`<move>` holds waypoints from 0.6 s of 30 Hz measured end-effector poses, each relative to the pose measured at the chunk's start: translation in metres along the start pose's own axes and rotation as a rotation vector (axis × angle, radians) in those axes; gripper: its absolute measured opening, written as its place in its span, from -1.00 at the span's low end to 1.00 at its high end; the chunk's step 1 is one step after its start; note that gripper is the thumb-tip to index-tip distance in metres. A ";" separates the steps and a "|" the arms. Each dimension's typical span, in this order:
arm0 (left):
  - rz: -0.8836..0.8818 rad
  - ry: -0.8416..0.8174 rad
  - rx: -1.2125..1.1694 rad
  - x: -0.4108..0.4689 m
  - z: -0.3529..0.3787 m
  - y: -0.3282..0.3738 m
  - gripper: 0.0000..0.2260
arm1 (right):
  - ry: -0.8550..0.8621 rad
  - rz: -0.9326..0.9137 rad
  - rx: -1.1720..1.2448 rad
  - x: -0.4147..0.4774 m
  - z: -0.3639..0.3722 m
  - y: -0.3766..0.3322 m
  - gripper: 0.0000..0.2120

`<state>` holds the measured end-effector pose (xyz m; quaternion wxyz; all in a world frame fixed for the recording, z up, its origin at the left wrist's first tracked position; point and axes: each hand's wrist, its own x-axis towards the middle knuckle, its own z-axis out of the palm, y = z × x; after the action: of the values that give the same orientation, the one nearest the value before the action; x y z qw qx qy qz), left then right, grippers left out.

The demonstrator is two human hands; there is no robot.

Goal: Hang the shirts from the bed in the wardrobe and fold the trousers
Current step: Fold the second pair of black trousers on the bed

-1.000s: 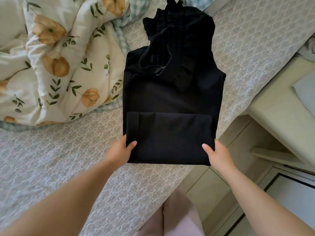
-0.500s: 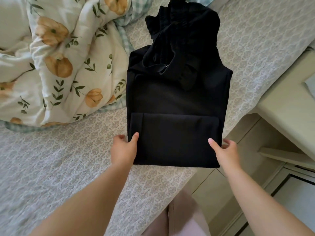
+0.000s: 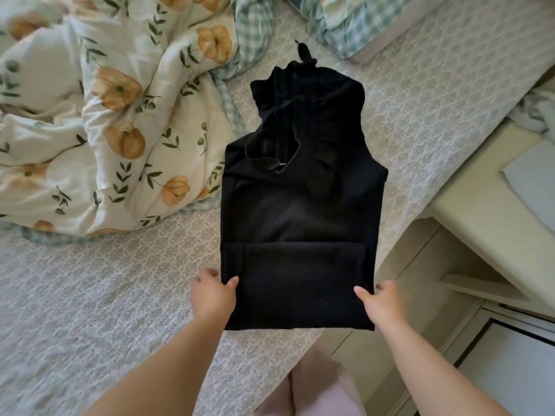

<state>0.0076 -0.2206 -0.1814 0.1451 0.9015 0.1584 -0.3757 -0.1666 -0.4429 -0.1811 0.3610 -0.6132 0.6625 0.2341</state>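
Observation:
Black trousers (image 3: 300, 211) lie partly folded on the bed (image 3: 120, 295), waistband at the far end and the leg ends turned up into a flap near me. My left hand (image 3: 211, 297) pinches the flap's left edge, thumb on top and fingers underneath. On the flap's right edge, my right hand (image 3: 380, 303) holds the cloth the same way. The near fold lies at the bed's edge.
A crumpled floral duvet (image 3: 99, 130) covers the bed's left side, and checked pillows (image 3: 345, 22) lie at the far end. A cream bedside cabinet (image 3: 480, 223) stands close on the right, with a pale sheet on top. My legs show below.
Both hands slid forward along the flap's side edges and took hold of them. The view tilted up, showing more of the pillows and waistband.

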 end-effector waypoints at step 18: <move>-0.064 -0.155 -0.651 0.015 0.013 0.241 -0.10 | 0.254 -1.004 -0.366 0.077 -0.086 -0.301 -0.54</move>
<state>0.1042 -0.4419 -0.1663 0.4250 0.7712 0.2867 -0.3774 0.1135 -0.5992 -0.1457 0.2327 -0.9303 0.2752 0.0685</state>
